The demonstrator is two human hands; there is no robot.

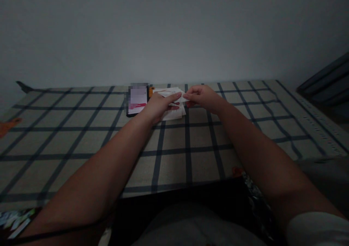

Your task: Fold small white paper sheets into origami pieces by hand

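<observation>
Both hands meet over the far middle of a checked tablecloth. My left hand is closed on a white piece of paper, thumb on top and fingers beneath. The paper's right end is pinched between the thumb and fingers of my right hand. Under and behind the left hand lie more white sheets on the cloth. Just left of that hand is a phone or tablet with a lit screen and dark case, part of it blurred out.
A pale wall rises behind the table's far edge. Orange patches show on the cloth, one at the left edge. Small colourful pieces lie at the lower left. A dark striped object stands at the right.
</observation>
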